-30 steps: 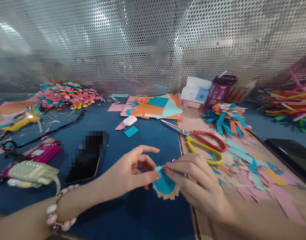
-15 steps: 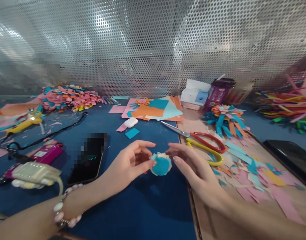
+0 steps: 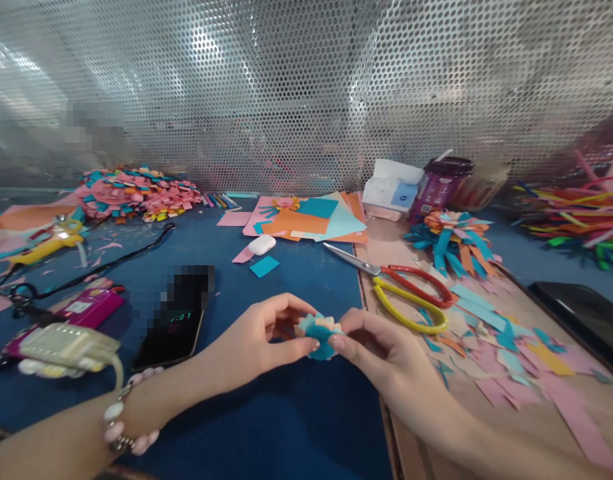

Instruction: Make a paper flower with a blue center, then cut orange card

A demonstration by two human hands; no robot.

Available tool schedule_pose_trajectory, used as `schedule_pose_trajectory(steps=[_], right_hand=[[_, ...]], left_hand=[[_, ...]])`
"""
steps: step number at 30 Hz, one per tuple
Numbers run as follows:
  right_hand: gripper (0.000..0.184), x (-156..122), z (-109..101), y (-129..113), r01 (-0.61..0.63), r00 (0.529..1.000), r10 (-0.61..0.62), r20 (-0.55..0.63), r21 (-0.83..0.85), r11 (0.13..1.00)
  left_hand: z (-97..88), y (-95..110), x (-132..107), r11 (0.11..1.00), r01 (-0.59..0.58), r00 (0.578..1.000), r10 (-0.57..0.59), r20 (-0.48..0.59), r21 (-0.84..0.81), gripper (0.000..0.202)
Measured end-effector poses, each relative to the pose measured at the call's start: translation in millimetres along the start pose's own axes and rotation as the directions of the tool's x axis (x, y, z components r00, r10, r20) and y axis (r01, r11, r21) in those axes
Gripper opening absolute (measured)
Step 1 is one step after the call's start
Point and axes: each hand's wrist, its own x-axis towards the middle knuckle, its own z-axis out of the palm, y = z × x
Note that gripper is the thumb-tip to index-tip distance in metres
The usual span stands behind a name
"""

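Both grips are pinched nearly closed, and I can see they have the same little paper piece (image 3: 320, 339) between them. The left hand (image 3: 266, 333) has the piece's left edge, thumb in front and fingers tucked behind. The right hand (image 3: 386, 347) has its right edge with thumb and pointer finger. The piece is just below the middle of the frame, held up over the dark blue worktop (image 3: 331, 420).

It is bright blue on the near side, with a smooth, round bottom edge. Along the top, pale blue and creamy bits stick up like small teeth. Its blue side looks toward the person, and the toothy edge points up and away. It seems to stretch a bit more from left to right, but fingertips cover both ends, so I can't tell its long way for sure.

Right of the hands lie big scissors (image 3: 371, 267) with one red and one yellow handle, blades pointing to the upper left. A blue paper square (image 3: 265, 267) is above the left hand, near a small white case (image 3: 262, 245). A black phone (image 3: 171, 340) lies at left of centre. Lots of paper scraps (image 3: 506, 387) cover the lower right, and a shiny wall full of holes (image 3: 306, 87) fills the top.
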Motion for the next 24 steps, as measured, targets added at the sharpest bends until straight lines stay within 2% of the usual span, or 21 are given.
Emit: schedule_pose_trajectory(steps=[4,10,13,18,24], right_hand=[[0.026,-0.2,0.4,-0.1,-0.023,1.000,0.023,-0.008,0.002,1.000],[0.024,-2.5,1.2,-0.7,-0.040,0.999,0.041,0.023,-0.013,0.999],[0.022,-1.9,2.2,0.2,-0.052,0.998,0.049,0.044,0.073,0.996],[0.030,2.7,4.5,1.8,-0.042,0.999,0.036,0.028,0.250,0.967],[0.028,3.3,4.0,0.6,-0.126,0.990,0.109,0.089,0.213,0.969]], left_hand=[[-0.7,2.4,0.1,0.997,0.082,0.997,-0.081,-0.012,0.003,0.022],[-3.0,-0.9,0.5,1.000,0.004,0.998,-0.004,-0.059,0.008,0.022],[-3.0,-1.8,0.4,0.999,-0.022,0.998,0.020,-0.067,-0.029,0.020],[-1.0,0.2,-0.3,0.995,-0.019,1.000,0.018,-0.017,-0.097,0.019],[-0.3,-0.8,-0.9,0.999,0.014,1.000,-0.014,0.002,-0.033,0.024]])
